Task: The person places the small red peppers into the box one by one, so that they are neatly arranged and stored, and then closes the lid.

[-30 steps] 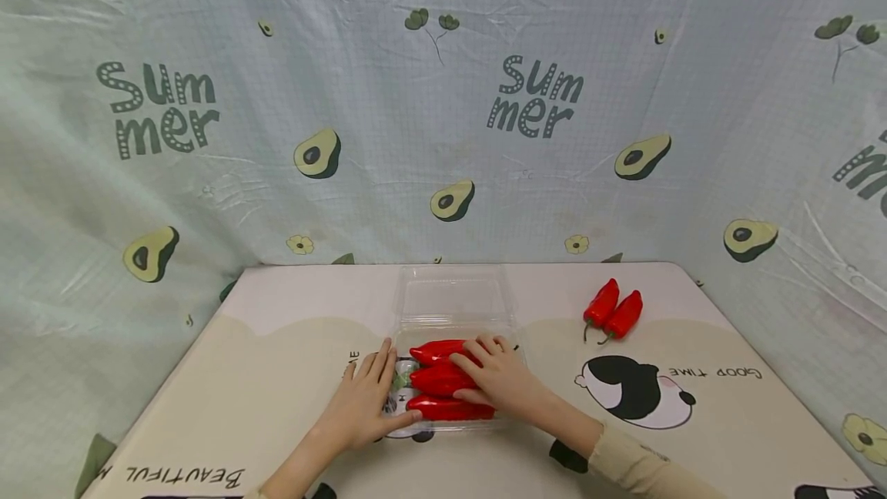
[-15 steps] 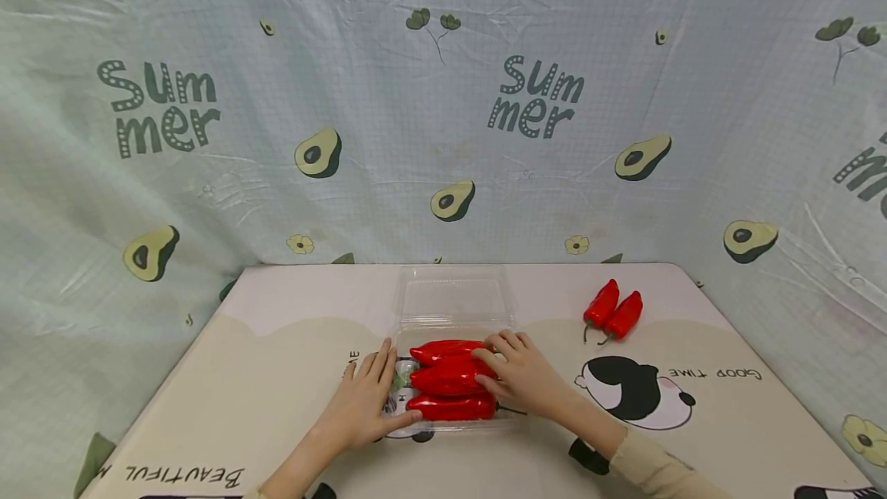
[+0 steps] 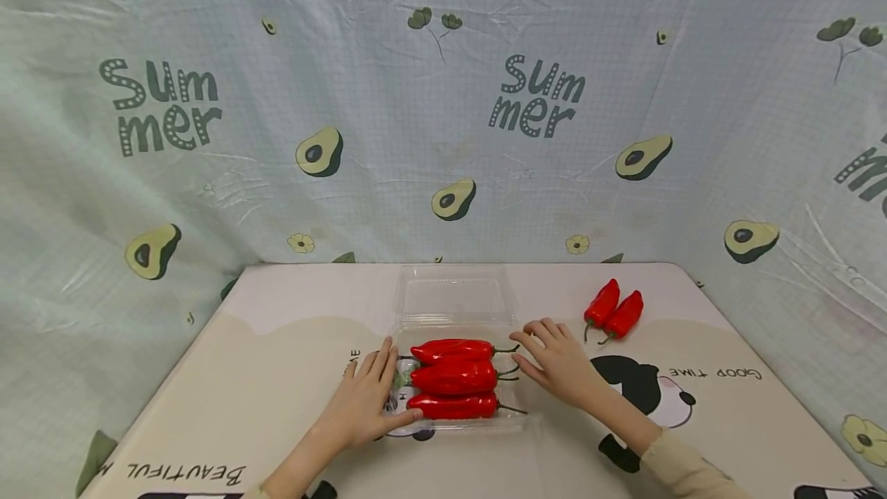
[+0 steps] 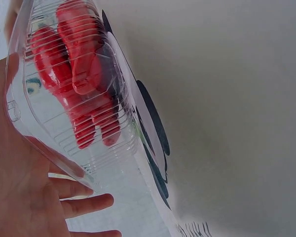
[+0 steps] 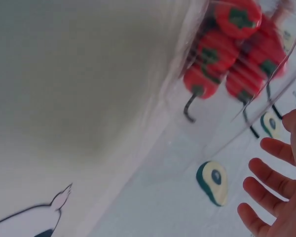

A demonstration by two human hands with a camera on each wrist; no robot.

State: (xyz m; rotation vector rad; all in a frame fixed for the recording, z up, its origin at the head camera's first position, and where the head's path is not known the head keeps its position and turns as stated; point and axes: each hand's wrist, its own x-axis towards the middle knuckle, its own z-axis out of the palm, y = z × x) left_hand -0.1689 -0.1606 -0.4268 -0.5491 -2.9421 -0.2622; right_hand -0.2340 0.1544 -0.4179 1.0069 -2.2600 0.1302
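Red peppers [image 5: 219, 47] blurry in the right wrist view

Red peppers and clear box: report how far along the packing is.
Done: several red peppers lie in the clear box, three showing on top. In hand: the left hand rests against the box's left side; the right hand is just right of it, holding nothing. Apparently left: two loose peppers on the table, and the lid, which lies open.

Left hand [image 3: 363, 404] outstretched, thumb spread wide; right hand [image 3: 560, 364] well apart, loosely curved.
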